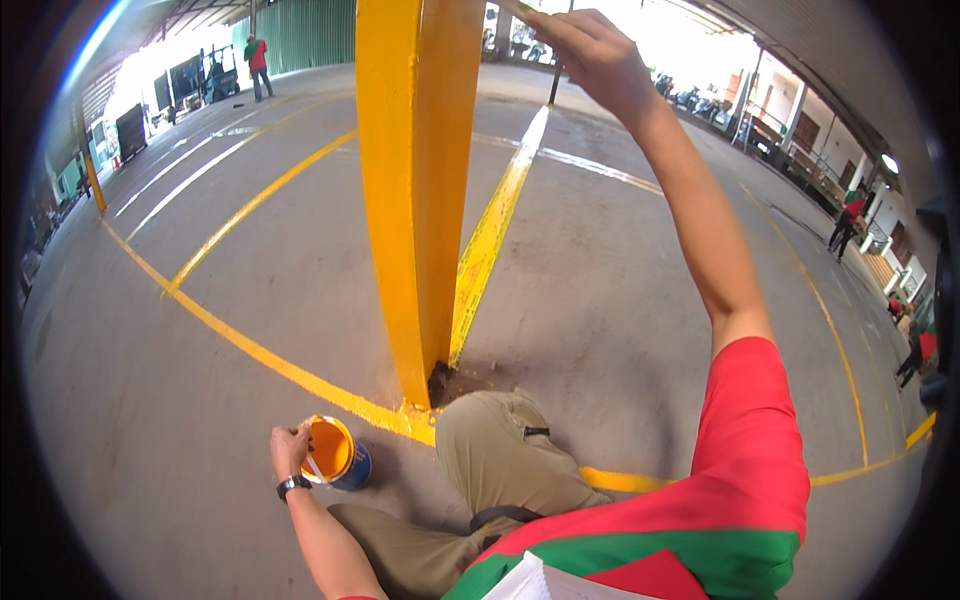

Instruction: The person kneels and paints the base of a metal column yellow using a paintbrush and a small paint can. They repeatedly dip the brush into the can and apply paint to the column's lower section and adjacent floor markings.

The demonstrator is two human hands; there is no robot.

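A tall post with wet-looking yellow paint stands in front of me, its foot beside my bent knee. My raised right hand is closed near the post's upper part. It grips a slim tool that looks like a paintbrush, partly cut off by the upper edge. Low on the left, my left hand is closed at the rim of a blue paint bucket. Yellow-orange paint shows inside the bucket. A pale strip, apparently its handle, runs down from my fingers.
Yellow lines cross the grey concrete floor, one meeting the post's foot. A wide yellow strip runs away behind the post. A person stands far left near a forklift; another person is far right.
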